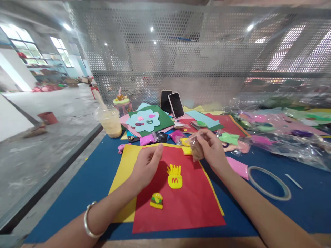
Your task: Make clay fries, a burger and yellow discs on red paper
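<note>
My right hand [209, 148] pinches a small clear plastic bag of brown clay [197, 151] above the top right of a red paper sheet [193, 210]. Over the sheet's upper left hovers my left hand [148, 163], fingers curled in and thumb up; whatever they may hold is hidden. Between and below the hands lie yellow clay french fries [175, 177] in a box marked with a red M. A small clay burger [156, 200] rests lower left of them. Under the red sheet is a yellow sheet [124, 193]. Yellow clay packets [186, 150] sit beside the bag.
A drink cup with a straw [110, 122] stands at the left. Two phones [176, 105] lean at the back near a blue cloud cutout [143, 119]. At right are a tape ring [269, 184], a pink packet [237, 167] and plastic wrappers [292, 148]. Perforated metal mesh [168, 51] rises behind.
</note>
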{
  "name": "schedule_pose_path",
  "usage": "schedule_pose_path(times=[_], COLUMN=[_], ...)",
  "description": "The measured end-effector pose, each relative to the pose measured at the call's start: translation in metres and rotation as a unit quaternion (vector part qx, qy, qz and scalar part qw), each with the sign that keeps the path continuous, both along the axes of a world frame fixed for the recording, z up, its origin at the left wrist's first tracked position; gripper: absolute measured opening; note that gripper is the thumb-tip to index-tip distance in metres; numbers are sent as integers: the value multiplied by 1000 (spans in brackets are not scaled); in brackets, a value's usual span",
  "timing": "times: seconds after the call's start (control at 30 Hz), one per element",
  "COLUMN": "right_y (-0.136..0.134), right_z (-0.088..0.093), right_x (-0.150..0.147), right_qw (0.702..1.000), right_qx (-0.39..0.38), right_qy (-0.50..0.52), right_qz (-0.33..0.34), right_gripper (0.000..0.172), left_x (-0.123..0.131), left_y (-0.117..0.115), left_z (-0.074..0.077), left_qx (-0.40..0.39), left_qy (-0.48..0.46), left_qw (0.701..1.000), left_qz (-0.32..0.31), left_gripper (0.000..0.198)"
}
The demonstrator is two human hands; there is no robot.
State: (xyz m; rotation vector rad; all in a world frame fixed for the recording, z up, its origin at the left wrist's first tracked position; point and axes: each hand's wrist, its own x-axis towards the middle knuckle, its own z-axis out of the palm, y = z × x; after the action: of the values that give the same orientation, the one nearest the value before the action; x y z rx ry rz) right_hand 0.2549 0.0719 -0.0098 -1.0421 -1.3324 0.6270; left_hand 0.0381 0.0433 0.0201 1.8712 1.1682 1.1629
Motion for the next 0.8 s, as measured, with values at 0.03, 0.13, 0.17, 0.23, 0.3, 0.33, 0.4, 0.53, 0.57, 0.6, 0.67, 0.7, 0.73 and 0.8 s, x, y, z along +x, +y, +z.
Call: schedule_pose_path(times=[0.03, 0.13, 0.17, 0.23, 0.3, 0.33, 0.4, 0.53, 0.57, 0.6, 0.67, 0.7, 0.73, 0.8], right_y=[5, 16, 18, 21, 24, 26, 30, 37, 37, 36, 30, 25, 19, 2], right_z=[-1, -3, -4, -5, -7, -9, -12, -16, -15, -14, -9, -5, 0, 12], right_x=[5, 19, 22, 28, 33, 35, 40, 47, 48, 47, 41, 35, 26, -1], right_qw=[1000, 999, 998, 997, 995, 994, 992, 987, 986, 984, 982, 982, 982, 991], right_qx=[4, 15, 16, 17, 19, 19, 15, 11, 15, 20, 27, 26, 22, 4], right_qy=[-1, -16, -25, -45, -64, -70, -85, -100, -93, -82, -45, -24, -3, 36], right_qz=[-16, -46, -52, -62, -76, -82, -91, -125, -140, -157, -182, -188, -185, -131], right_gripper=[23, 27, 27, 27, 28, 28, 30, 36, 42, 49, 62, 64, 63, 59], left_x=[-1, -2, -3, -5, -5, -6, -4, 0, 1, 1, 2, 2, 3, 8], left_y=[1, 2, 3, 5, 8, 9, 9, 3, 2, 0, -2, -2, -3, -7], left_z=[0, 2, 3, 3, 4, 4, 6, 9, 9, 9, 9, 9, 9, 10], left_qx=[-10, -29, -34, -53, -90, -114, -158, -205, -202, -195, -170, -152, -129, -76], left_qy=[-17, -75, -92, -128, -176, -205, -264, -332, -332, -327, -309, -298, -284, -238], left_qw=[1000, 997, 995, 990, 980, 972, 951, 915, 913, 915, 926, 934, 943, 963], left_qz=[1, 5, 7, 7, -5, -15, -41, -106, -121, -132, -135, -128, -117, -102], left_gripper=[52, 57, 58, 59, 58, 58, 56, 45, 37, 30, 28, 30, 31, 36])
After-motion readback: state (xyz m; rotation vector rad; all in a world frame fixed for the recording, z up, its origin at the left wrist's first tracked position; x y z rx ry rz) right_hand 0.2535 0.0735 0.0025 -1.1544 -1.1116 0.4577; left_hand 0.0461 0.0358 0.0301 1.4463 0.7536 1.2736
